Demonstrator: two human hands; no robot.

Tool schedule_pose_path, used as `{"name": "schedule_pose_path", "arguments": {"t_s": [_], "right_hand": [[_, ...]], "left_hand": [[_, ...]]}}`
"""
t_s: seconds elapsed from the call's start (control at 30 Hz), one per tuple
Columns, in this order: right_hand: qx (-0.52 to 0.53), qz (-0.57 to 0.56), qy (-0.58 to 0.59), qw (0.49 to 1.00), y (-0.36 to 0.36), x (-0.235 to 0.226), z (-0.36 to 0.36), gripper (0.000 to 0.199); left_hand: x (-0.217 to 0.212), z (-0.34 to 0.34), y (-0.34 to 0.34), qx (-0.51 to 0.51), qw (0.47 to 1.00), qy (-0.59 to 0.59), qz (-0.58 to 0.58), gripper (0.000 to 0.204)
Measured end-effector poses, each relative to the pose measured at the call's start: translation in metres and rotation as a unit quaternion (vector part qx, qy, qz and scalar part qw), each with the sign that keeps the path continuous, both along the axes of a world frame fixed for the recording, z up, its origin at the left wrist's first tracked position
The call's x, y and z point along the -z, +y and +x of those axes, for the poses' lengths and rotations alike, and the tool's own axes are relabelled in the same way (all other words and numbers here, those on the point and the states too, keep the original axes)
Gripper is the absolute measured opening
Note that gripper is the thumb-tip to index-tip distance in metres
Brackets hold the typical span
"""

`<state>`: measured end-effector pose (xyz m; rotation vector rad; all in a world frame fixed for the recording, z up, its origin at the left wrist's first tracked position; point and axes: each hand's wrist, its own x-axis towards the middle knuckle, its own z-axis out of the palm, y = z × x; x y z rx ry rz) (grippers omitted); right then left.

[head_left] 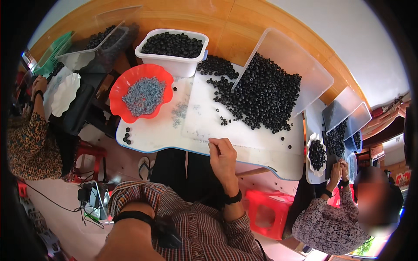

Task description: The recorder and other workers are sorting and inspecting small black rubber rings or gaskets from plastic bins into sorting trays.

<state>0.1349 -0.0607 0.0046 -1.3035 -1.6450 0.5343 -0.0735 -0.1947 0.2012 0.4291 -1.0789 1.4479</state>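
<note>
My right hand (pixel 224 157) is at the front edge of the white table (pixel 152 135), its fingers curled into a pinch. Whatever it holds, if anything, is too small to make out. My left wrist, with a dark band and a black piece (pixel 167 232) beside it, is bent back toward the lower edge; the fingers of my left hand (pixel 130 243) are out of sight. Beyond my right hand spreads a heap of small black ring-like parts (pixel 270 93), spilling out of a tipped clear bin (pixel 311 80). A red scalloped bowl (pixel 119 98) holds many tiny blue-grey pieces (pixel 143 96).
A white tub (pixel 163 65) full of black parts stands at the back. Several loose black parts (pixel 126 137) lie at the front left. Co-workers sit left and right at tables with bins (pixel 344 113) and white trays (pixel 65 95). A red stool (pixel 267 213) stands on the floor.
</note>
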Motion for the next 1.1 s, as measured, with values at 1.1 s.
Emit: {"name": "schedule_pose_path", "arguments": {"t_s": [1.1], "right_hand": [[0.007,-0.003,-0.055,0.998,0.022,0.01,0.001,0.012]], "left_hand": [[0.237,0.012,0.171,-0.575,0.078,0.766,-0.276,0.024]]}}
